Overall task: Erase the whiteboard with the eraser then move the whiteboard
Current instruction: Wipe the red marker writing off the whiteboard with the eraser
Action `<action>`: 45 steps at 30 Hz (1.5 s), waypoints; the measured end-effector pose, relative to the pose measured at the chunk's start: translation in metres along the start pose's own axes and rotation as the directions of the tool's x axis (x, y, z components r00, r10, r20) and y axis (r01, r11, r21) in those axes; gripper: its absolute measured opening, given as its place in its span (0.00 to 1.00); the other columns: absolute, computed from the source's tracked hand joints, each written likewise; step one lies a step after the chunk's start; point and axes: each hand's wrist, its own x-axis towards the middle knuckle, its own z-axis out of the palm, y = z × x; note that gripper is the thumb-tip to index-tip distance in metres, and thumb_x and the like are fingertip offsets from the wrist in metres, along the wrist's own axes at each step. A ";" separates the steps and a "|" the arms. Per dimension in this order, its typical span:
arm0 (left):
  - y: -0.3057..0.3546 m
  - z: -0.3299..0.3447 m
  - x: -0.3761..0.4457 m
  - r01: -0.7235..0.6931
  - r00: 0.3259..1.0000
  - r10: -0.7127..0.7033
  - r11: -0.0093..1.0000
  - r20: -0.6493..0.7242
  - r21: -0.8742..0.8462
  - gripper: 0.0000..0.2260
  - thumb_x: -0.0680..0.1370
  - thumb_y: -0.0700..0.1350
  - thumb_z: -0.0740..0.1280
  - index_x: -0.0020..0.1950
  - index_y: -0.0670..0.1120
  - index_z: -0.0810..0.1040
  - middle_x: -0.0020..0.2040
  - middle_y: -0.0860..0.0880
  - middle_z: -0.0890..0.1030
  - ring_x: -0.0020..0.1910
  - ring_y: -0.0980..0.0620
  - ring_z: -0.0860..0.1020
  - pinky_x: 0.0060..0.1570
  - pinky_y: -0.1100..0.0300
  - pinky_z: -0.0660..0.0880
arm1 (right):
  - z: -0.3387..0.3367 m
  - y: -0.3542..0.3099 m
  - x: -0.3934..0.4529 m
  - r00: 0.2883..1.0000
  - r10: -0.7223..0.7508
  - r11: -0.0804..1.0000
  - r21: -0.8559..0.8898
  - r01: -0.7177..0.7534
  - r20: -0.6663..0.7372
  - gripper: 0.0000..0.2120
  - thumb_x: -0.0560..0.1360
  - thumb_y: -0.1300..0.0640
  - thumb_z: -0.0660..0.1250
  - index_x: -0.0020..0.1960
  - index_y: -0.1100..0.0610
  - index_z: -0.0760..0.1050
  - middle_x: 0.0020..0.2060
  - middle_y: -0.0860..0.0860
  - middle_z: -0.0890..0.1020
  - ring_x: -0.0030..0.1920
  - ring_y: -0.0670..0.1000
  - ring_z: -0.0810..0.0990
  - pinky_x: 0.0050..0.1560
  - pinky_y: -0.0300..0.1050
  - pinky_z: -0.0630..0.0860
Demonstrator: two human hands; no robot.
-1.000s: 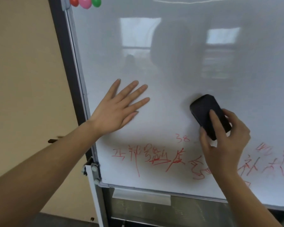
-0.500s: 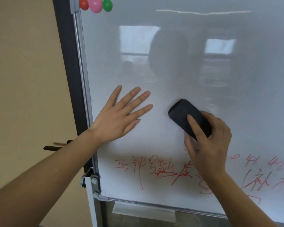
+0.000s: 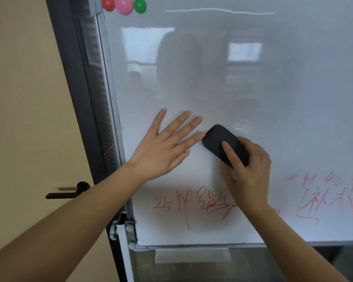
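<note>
Gripping the light, rigid eraser by its edges, the right hand presses it on the smooth whiteboard above red writing, while the flat, spread left hand steadies the board, probably best moved by its frame.

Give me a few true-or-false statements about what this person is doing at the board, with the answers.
1. The right hand grips a black eraser. True.
2. The left hand holds a marker. False: it lies flat and open on the whiteboard.
3. The red writing runs along the board's lower part. True.
4. The board is wiped clean. False: red writing remains.
5. Three magnets sit at the board's bottom edge. False: they are at the top left corner.
</note>
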 end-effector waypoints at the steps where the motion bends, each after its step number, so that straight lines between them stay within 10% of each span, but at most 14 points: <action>1: 0.001 0.000 0.001 -0.002 1.000 0.002 1.000 0.000 -0.004 0.24 0.84 0.52 0.55 0.80 0.50 0.56 0.79 0.45 0.55 0.78 0.43 0.54 0.73 0.35 0.51 | 0.000 -0.001 -0.001 1.000 -0.002 1.000 0.003 0.002 0.002 0.24 0.74 0.65 0.68 0.68 0.55 0.68 0.60 0.66 0.75 0.56 0.64 0.74 0.58 0.55 0.68; 25: 0.017 0.019 0.018 -0.066 0.998 0.066 0.998 -0.007 0.023 0.24 0.85 0.50 0.53 0.80 0.49 0.54 0.80 0.45 0.54 0.78 0.42 0.53 0.72 0.34 0.48 | -0.009 0.052 -0.065 0.872 -0.446 0.892 0.027 0.450 0.202 0.18 0.79 0.68 0.62 0.67 0.56 0.72 0.62 0.61 0.72 0.57 0.62 0.74 0.60 0.56 0.71; 37: 0.019 0.021 0.017 -0.056 0.998 0.057 0.998 -0.032 0.028 0.23 0.85 0.50 0.53 0.80 0.49 0.55 0.79 0.44 0.55 0.78 0.42 0.54 0.72 0.34 0.48 | -0.014 0.051 -0.051 0.976 0.209 0.977 -0.034 -0.211 -0.061 0.22 0.77 0.61 0.68 0.69 0.54 0.68 0.63 0.65 0.72 0.56 0.65 0.72 0.60 0.42 0.62; 45: 0.018 0.022 0.018 -0.058 0.998 0.058 0.998 -0.025 0.016 0.23 0.85 0.50 0.52 0.80 0.49 0.55 0.79 0.44 0.55 0.78 0.41 0.53 0.72 0.34 0.46 | -0.002 0.025 -0.104 0.993 0.059 0.998 -0.029 -0.056 0.107 0.35 0.66 0.73 0.73 0.68 0.52 0.68 0.65 0.60 0.67 0.59 0.61 0.68 0.57 0.53 0.71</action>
